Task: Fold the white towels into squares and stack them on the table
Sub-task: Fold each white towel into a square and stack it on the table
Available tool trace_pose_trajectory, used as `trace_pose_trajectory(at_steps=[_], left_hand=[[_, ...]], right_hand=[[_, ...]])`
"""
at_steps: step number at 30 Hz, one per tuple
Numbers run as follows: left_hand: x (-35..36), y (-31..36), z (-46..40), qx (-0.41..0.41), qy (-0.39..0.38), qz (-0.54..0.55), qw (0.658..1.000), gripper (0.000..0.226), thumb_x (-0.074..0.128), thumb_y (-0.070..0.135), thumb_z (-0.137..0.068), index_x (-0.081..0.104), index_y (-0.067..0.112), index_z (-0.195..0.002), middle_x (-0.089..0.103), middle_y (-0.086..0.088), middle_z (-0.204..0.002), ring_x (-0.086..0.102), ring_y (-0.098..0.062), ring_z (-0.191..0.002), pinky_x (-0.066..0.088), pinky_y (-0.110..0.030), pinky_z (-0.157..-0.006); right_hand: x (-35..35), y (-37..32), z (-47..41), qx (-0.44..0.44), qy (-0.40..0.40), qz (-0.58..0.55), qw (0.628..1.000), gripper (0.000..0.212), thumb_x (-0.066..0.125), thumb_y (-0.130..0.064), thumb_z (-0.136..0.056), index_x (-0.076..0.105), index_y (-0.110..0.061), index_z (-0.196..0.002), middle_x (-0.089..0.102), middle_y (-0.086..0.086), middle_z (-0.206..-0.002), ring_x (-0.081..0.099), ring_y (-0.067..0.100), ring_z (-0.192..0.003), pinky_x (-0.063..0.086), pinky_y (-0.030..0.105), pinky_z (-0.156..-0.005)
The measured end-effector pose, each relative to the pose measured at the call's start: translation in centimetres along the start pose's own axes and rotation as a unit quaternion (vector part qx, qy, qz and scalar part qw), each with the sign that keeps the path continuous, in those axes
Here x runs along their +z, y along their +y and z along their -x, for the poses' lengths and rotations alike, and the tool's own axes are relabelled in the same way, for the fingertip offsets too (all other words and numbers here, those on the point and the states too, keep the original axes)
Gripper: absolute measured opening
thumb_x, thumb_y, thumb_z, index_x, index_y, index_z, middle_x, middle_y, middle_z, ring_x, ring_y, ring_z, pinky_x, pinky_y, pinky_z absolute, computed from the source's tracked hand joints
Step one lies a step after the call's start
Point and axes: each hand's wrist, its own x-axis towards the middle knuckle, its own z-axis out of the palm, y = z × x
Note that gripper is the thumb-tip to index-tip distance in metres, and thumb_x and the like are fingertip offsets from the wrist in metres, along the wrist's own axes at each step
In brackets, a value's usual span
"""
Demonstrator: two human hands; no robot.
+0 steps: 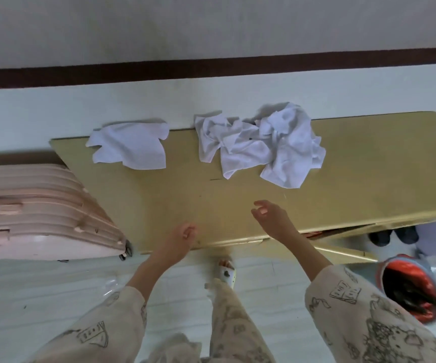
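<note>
Towels (261,145) lie crumpled, soft white cloth on smooth tan table (368,166).

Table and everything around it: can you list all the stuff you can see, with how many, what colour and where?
table: one, yellowish, in the middle, against the wall
flat towel: one, white, far left part of the table, spread loosely, not folded
towel pile: one crumpled heap, white, far middle of the table; number of towels in it cannot be told
suitcase: one, pale pink, lying left of the table
bag: one, red inside, on the floor at the right
shoes: dark, under the table's right end
slipper: one, pale, on the person's foot by the table
sleeves: two, cream with drawings
left hand: loosely curled, empty, at the near table edge
right hand: relaxed, empty, above the table
</note>
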Motion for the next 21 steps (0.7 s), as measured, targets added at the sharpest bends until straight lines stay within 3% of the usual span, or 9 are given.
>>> trace_pose_trajectory(at_steps=[2,6,9,13,15,18,21], left_hand=[[0.9,1.8,-3.2,-0.019,-0.004,0.016,1.0,0.027,0.043,0.011,-0.096,0.056,-0.001,-0.116,0.057,-0.007,-0.102,0.051,-0.015,-0.088,0.033,-0.014,-0.067],[2.5,4.1,-7.2,-0.058,-0.002,0.057,0.997,0.022,0.046,0.01,-0.095,0.059,0.001,-0.11,0.059,-0.007,-0.097,0.053,-0.019,-0.089,0.038,-0.021,-0.076],[3.3,4.6,-8.6,-0.079,-0.02,0.079,0.994,0.02,0.046,0.012,-0.096,0.058,0.003,-0.108,0.056,-0.006,-0.093,0.051,-0.019,-0.087,0.038,-0.023,-0.075],[3.7,4.0,-10.0,-0.093,-0.036,0.081,0.992,0.018,0.045,0.013,-0.096,0.058,0.007,-0.107,0.056,-0.004,-0.093,0.052,-0.019,-0.087,0.041,-0.021,-0.077],[3.5,3.9,-10.5,-0.087,-0.035,0.078,0.992,0.021,0.044,0.013,-0.096,0.057,0.002,-0.11,0.055,-0.003,-0.094,0.05,-0.016,-0.085,0.039,-0.015,-0.072],[3.2,4.0,-11.3,-0.076,-0.038,0.078,0.993,0.016,0.045,0.014,-0.096,0.058,0.008,-0.103,0.054,0.002,-0.089,0.049,-0.01,-0.078,0.039,-0.018,-0.072],[2.5,4.5,-12.0,-0.059,-0.044,0.058,0.996,0.021,0.045,0.017,-0.096,0.059,0.007,-0.108,0.059,0.0,-0.094,0.053,-0.012,-0.084,0.041,-0.019,-0.075]], right_hand=[[-1.9,0.9,-3.9,0.021,-0.002,0.032,0.999,0.036,0.051,-0.022,-0.094,0.053,-0.009,-0.128,0.062,0.012,-0.12,0.053,0.026,-0.117,0.037,0.028,-0.096],[-3.6,2.8,-10.4,0.053,-0.011,0.099,0.994,0.042,0.046,-0.022,-0.096,0.043,-0.007,-0.136,0.047,0.016,-0.136,0.045,0.03,-0.125,0.036,0.035,-0.101],[-3.2,3.4,-13.8,0.053,-0.016,0.116,0.992,0.046,0.046,-0.019,-0.096,0.038,-0.005,-0.139,0.04,0.018,-0.138,0.042,0.034,-0.126,0.034,0.038,-0.102],[-2.0,3.4,-17.0,0.058,0.027,0.133,0.989,0.045,0.048,-0.022,-0.095,0.04,-0.004,-0.136,0.037,0.017,-0.138,0.036,0.034,-0.13,0.037,0.044,-0.103],[-1.1,3.5,-17.7,0.046,0.045,0.188,0.98,0.045,0.049,-0.024,-0.095,0.041,-0.003,-0.134,0.04,0.017,-0.134,0.036,0.033,-0.127,0.042,0.044,-0.096],[0.3,3.7,-17.1,-0.021,0.04,0.292,0.955,0.037,0.042,-0.013,-0.096,0.044,0.003,-0.13,0.048,0.02,-0.125,0.048,0.034,-0.112,0.044,0.04,-0.085],[0.6,3.5,-15.8,-0.032,0.035,0.325,0.945,0.033,0.038,-0.011,-0.095,0.047,-0.001,-0.126,0.049,0.016,-0.13,0.047,0.03,-0.115,0.041,0.039,-0.083]])
